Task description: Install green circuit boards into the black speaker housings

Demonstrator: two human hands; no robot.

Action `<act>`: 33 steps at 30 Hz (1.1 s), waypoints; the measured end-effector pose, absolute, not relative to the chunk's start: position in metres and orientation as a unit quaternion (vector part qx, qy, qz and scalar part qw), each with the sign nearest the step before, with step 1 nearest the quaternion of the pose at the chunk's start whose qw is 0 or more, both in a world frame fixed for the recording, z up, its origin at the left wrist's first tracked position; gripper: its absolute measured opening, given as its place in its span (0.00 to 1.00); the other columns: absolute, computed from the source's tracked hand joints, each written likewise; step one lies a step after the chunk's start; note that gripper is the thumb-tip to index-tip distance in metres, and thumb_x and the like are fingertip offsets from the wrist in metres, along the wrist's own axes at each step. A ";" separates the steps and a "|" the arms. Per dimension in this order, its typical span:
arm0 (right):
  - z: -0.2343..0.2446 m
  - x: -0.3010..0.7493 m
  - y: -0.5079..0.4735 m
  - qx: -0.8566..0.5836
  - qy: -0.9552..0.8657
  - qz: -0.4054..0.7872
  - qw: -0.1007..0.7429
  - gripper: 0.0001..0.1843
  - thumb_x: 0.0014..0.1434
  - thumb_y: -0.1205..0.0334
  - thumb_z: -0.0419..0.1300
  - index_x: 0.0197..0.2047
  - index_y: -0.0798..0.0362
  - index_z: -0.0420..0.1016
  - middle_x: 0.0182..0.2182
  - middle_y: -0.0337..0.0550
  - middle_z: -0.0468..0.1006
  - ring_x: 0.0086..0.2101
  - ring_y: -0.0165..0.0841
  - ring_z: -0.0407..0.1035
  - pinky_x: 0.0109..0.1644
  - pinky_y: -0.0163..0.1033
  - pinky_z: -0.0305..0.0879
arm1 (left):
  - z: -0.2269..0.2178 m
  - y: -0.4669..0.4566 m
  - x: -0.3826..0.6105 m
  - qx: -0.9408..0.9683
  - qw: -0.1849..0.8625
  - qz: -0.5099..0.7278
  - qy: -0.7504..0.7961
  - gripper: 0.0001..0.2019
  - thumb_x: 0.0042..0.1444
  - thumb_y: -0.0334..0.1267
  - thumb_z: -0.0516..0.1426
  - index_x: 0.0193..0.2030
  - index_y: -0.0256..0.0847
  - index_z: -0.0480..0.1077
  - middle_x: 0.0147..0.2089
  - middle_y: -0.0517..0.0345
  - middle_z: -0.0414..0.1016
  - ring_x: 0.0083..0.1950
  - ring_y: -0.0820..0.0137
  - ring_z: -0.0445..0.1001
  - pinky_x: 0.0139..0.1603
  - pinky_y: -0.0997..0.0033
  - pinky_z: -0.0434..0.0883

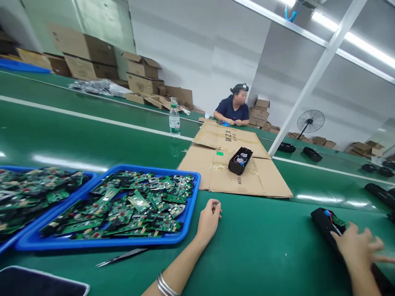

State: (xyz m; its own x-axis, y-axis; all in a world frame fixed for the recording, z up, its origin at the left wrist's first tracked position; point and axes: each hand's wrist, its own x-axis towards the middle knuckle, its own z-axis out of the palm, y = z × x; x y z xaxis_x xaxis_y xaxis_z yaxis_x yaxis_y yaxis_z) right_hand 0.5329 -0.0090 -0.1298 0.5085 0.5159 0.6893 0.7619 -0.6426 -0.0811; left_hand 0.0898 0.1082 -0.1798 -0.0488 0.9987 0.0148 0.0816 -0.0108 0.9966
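My left hand (pixel 210 218) rests on the green table just right of a blue tray (pixel 195 205); its fingers are loosely curled and nothing shows in them. Loose green circuit boards (pixel 138 201) are heaped in that tray. At the right, my right hand (pixel 358 246) is slightly blurred, with its fingers spread over a long black casing (pixel 324 226). Inside the casing's open end are a green circuit board (pixel 338 222) and blue and red wires. The hand covers part of the casing, and whether the fingertips touch the board I cannot tell.
Tweezers (pixel 123 257) and a dark flat device (pixel 40 283) lie near the front edge. Ahead, another black casing (pixel 240 160) with wires sits on flattened cardboard (pixel 197 160). A water bottle (pixel 174 119) stands behind. Across the table sits a person (pixel 233 109).
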 end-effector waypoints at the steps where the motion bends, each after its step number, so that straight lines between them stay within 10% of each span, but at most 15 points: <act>1: -0.124 0.508 0.007 -0.830 -0.392 -0.355 0.177 0.20 0.55 0.53 0.54 0.45 0.58 0.72 0.53 0.74 0.59 0.52 0.70 0.50 0.40 0.74 0.49 | -0.179 0.109 0.090 0.502 0.466 0.502 0.528 0.10 0.51 0.46 0.51 0.34 0.43 0.64 0.25 0.62 0.70 0.23 0.70 0.70 0.20 0.74 0.64; 7: -0.125 0.366 0.157 -0.701 -0.666 -0.252 0.047 0.18 0.56 0.70 0.57 0.51 0.53 0.68 0.50 0.51 0.68 0.48 0.41 0.63 0.50 0.44 0.62 | -0.177 0.112 0.088 0.465 0.480 0.531 0.521 0.11 0.50 0.46 0.50 0.35 0.42 0.62 0.25 0.63 0.68 0.22 0.70 0.70 0.16 0.74 0.64; 17: -0.131 0.299 0.288 -0.684 -0.707 -0.175 0.034 0.18 0.62 0.59 0.57 0.54 0.54 0.64 0.54 0.48 0.64 0.49 0.41 0.64 0.50 0.51 0.65 | -0.185 0.114 0.082 0.451 0.426 0.572 0.536 0.10 0.51 0.43 0.50 0.34 0.40 0.65 0.32 0.52 0.71 0.35 0.62 0.74 0.28 0.66 0.74; 33: -0.144 0.277 0.082 -0.507 -0.849 -0.113 0.097 0.07 0.62 0.63 0.56 0.32 0.52 0.72 0.31 0.42 0.72 0.35 0.37 0.63 0.39 0.42 0.61 | -0.176 0.114 0.082 0.473 0.462 0.581 0.474 0.21 0.57 0.49 0.47 0.49 0.38 0.68 0.54 0.45 0.72 0.58 0.59 0.67 0.57 0.58 0.63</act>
